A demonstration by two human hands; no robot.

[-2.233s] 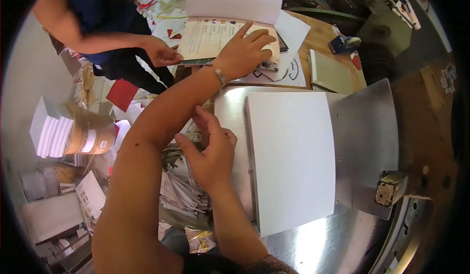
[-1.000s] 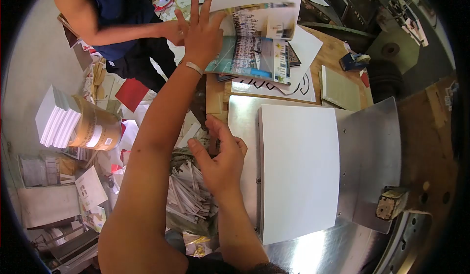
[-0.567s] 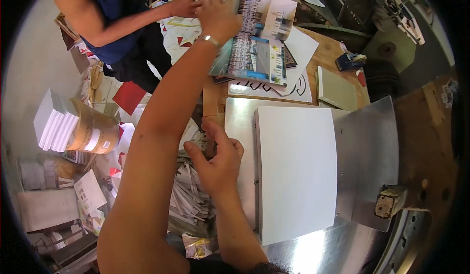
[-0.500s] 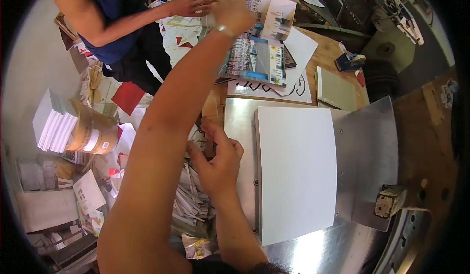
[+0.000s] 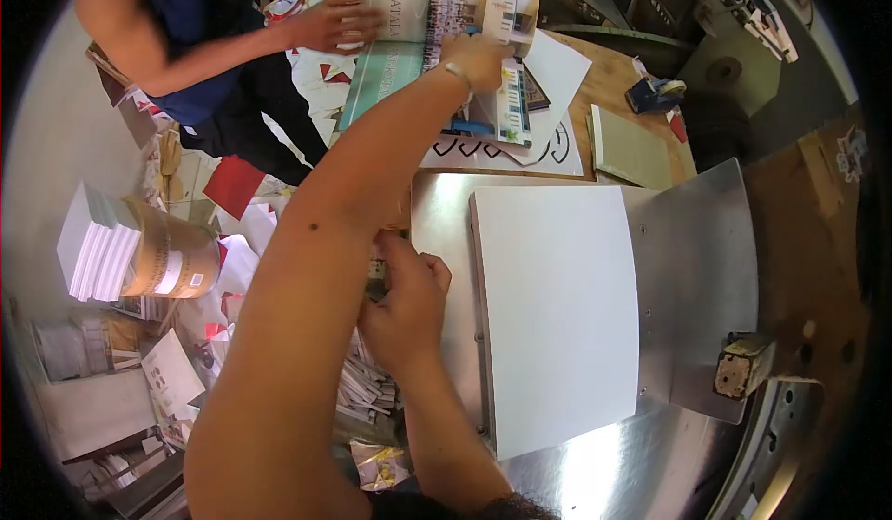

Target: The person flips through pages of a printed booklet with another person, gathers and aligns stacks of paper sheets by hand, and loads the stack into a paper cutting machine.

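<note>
My left hand [image 5: 476,61], with a band at its wrist, reaches far forward over a glossy photo-printed cover [image 5: 514,109]. Its fingers are bent together on the print, and their tips are hidden. Left of it lies a teal and grey printed cover [image 5: 395,4] with large lettering. My right hand [image 5: 409,306] hovers by the left edge of the metal plate, thumb and forefinger apart, holding nothing I can see. My left forearm hides part of it. To its right, a thick block of white sheets [image 5: 562,315] lies on the metal plate [image 5: 446,190].
A co-worker's hand [image 5: 339,25] is over the covers. A tape dispenser [image 5: 655,95] and a pale book block [image 5: 635,145] sit on the wooden table [image 5: 573,46]. A wrapped roll [image 5: 172,250] and paper scraps lie left. A square block [image 5: 743,367] juts out right.
My left hand has come down and right over the photo cover. The teal cover now shows further left. The co-worker's hand has drawn left. My right hand stays beside the plate.
</note>
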